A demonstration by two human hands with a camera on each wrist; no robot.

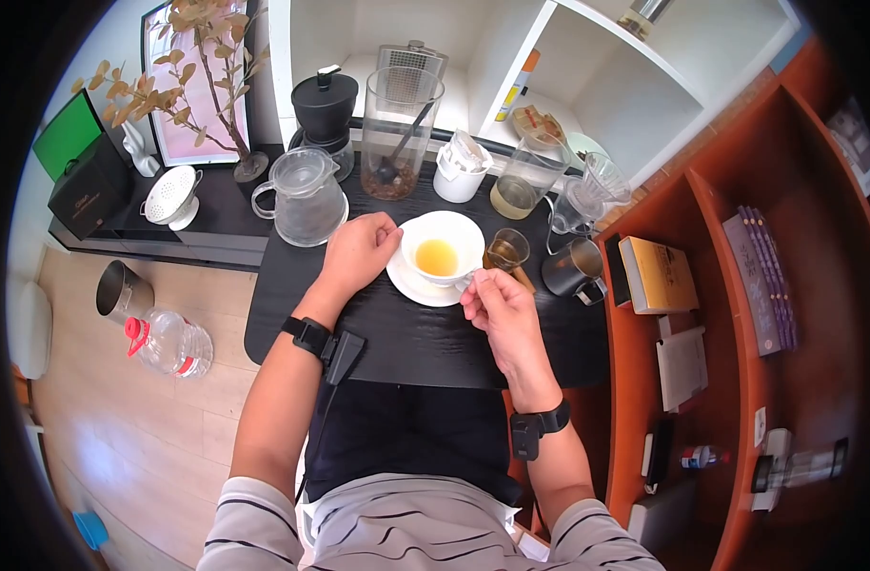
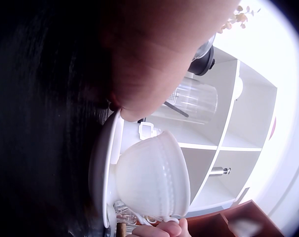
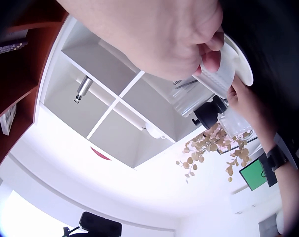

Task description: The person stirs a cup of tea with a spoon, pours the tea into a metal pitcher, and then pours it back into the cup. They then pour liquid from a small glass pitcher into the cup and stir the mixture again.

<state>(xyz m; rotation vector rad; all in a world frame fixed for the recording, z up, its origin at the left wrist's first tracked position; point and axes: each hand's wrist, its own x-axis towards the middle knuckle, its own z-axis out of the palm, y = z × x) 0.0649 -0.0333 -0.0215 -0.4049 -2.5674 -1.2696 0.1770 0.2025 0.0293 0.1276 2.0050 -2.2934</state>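
On a black table point(image 1: 416, 352) with visible grain, head view: one white cup point(image 1: 442, 228) of yellow liquid, on a white saucer point(image 1: 404, 285). Left hand point(image 1: 362, 249): fingers curled at the saucer's edge, gripping it. Right hand point(image 1: 504, 312): cup handle pinched. Behind, on the same surface: glass jug point(image 1: 306, 200), black grinder point(image 1: 325, 105), tall glass cylinder point(image 1: 402, 114). Right of the cup: small glass point(image 1: 506, 249), metal pitcher point(image 1: 574, 267). Beyond: white shelving point(image 1: 473, 57). Room, right side: red-brown bookcase point(image 1: 721, 276) with books. Left side: dark cabinet point(image 1: 207, 228), framed picture, dried branches; pale floor with a large water bottle point(image 1: 183, 346).

Left wrist view: dark table surface; left hand at the saucer rim; cup base toward the saucer; right fingers at the cup handle; white shelving beyond.

Right wrist view: right hand at the cup; left hand beside it; shelving, bookcase and a pale ceiling point(image 3: 144, 197).
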